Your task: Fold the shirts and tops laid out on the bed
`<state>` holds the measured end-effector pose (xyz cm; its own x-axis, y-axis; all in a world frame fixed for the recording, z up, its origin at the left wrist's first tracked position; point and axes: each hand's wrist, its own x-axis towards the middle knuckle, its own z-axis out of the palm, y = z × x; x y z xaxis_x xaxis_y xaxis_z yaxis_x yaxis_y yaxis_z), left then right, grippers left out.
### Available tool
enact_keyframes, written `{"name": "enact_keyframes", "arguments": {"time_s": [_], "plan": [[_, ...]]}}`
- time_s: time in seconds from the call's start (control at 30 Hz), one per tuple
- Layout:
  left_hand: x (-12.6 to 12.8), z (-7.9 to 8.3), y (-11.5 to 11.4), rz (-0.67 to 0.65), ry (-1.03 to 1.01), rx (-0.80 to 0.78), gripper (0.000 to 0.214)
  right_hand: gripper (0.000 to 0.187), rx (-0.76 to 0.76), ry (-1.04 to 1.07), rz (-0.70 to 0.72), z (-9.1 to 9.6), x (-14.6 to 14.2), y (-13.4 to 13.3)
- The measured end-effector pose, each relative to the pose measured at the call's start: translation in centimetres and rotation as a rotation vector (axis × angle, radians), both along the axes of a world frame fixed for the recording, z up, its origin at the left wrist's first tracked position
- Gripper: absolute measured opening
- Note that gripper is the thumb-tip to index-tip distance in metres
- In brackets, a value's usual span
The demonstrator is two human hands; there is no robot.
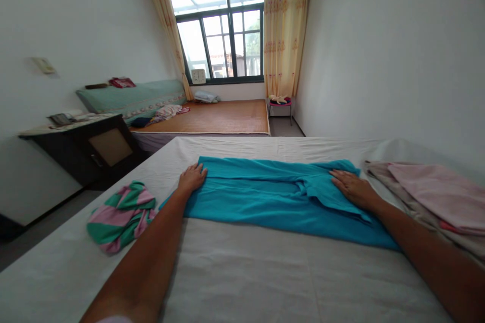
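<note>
A turquoise short-sleeved shirt [242, 201] lies across the white sheet in a long strip, folded over lengthwise. Its sleeve [329, 197] is turned back on top at the right end. My left hand [192, 178] rests on the shirt's left end, fingers extended over the edge of the cloth. At the other end, my right hand [352, 187] lies flat on the sleeve with its fingers spread. Neither hand lifts the cloth. My right forearm covers part of the shirt's near right corner.
A crumpled pink-and-green striped garment [123, 216] lies left of my left forearm. Folded pink and beige clothes [435, 192] are stacked at the right. Beyond the sheet-covered surface [250, 262] stand a bed with a brown mat [227, 117] and a dark cabinet [102, 149].
</note>
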<state>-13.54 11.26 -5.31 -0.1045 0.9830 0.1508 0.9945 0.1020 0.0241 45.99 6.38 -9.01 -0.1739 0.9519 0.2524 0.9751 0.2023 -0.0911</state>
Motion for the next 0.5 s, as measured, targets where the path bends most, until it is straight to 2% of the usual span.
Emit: {"name": "enact_keyframes", "arguments": {"time_s": [0.13, 0.23, 0.33, 0.5], "plan": [[0.0, 1.1, 0.2, 0.006, 0.027, 0.158, 0.053, 0.056, 0.029, -0.008, -0.002, -0.1, -0.3, -0.3], [0.8, 2.1, 1.1, -0.080, 0.035, 0.124, 0.048, 0.053, 0.044, -0.017, -0.002, 0.4, -0.7, -0.5], [1.3, 2.0, 2.1, -0.115, 0.033, 0.019, 0.047, 0.046, 0.008, -0.064, -0.007, 2.3, -1.2, 0.2], [1.6, 0.0, 2.1, -0.087, 0.024, -0.002, 0.054, 0.039, 0.030, -0.087, -0.021, 6.6, -2.7, 3.2]]}}
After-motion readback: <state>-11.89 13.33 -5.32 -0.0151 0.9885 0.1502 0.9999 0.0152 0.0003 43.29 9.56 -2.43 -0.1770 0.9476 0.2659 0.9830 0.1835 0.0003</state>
